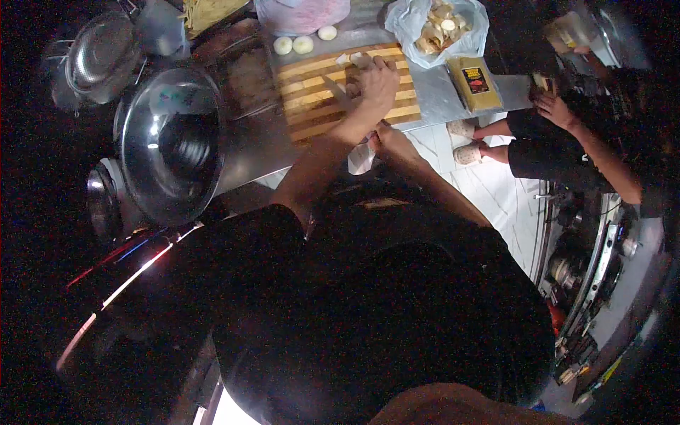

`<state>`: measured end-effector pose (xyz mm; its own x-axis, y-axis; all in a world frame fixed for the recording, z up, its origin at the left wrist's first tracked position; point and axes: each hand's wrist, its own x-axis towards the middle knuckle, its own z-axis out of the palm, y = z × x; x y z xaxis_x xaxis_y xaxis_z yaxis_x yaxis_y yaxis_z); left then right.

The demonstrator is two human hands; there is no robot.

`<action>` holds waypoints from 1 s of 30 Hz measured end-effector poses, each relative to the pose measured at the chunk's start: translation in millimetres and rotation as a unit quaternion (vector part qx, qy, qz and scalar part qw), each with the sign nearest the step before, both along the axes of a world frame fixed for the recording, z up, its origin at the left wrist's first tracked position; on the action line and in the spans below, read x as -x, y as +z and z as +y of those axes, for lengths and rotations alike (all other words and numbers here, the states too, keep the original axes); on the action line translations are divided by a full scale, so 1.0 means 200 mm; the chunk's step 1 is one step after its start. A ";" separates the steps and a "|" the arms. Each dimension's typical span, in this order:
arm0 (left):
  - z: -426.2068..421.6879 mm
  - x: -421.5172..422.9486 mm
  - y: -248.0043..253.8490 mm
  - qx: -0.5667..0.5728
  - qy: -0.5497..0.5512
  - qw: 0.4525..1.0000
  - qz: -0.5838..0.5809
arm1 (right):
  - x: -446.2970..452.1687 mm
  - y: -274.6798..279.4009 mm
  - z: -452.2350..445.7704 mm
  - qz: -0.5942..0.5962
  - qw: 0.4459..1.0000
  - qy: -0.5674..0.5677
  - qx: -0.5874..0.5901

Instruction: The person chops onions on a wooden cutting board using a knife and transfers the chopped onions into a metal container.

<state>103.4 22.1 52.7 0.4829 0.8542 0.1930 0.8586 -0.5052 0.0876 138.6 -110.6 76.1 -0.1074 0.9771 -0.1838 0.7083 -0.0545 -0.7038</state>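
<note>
A striped wooden cutting board (297, 117) lies on the metal counter under my hands. My left hand (380, 81) is over its right half, fingers bent down on something mostly hidden, with pale pieces that look like onion (344, 59) beside the fingers. My right hand (380, 136) is lower, at the board's near edge, closed around what appears to be the handle of a knife (334, 88). The blade points up and left across the board, partly covered by my left forearm. Several peeled white onions (303, 45) sit just behind the board.
A bag of peelings (443, 32) and a yellow packet (473, 83) lie right of the board. Left stands a large metal bowl (173, 145), with a strainer (103, 57) beyond. Another person's hand (556, 110) is at the counter's right end. Below the board's near edge hangs something whitish (360, 161).
</note>
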 end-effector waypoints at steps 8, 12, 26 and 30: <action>0.09 0.36 0.01 0.171 0.091 0.879 -0.435 | -0.13 0.09 0.04 -0.073 0.983 -0.046 0.161; 0.13 0.63 -0.07 0.170 0.085 0.855 -0.483 | -0.09 0.04 0.00 -0.052 0.996 -0.010 0.077; 0.00 0.57 -0.06 0.127 0.043 0.926 -0.352 | -0.16 0.21 0.00 -0.108 0.987 -0.045 0.107; -0.07 0.55 0.00 0.211 0.103 0.916 -0.324 | -0.16 0.19 -0.01 -0.148 0.980 -0.018 0.128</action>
<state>-6.4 9.1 53.5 0.2032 0.9790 0.0134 0.6301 -0.1413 0.7635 171.0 -112.5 114.9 0.0217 0.8967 -0.4421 0.8734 -0.2322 -0.4280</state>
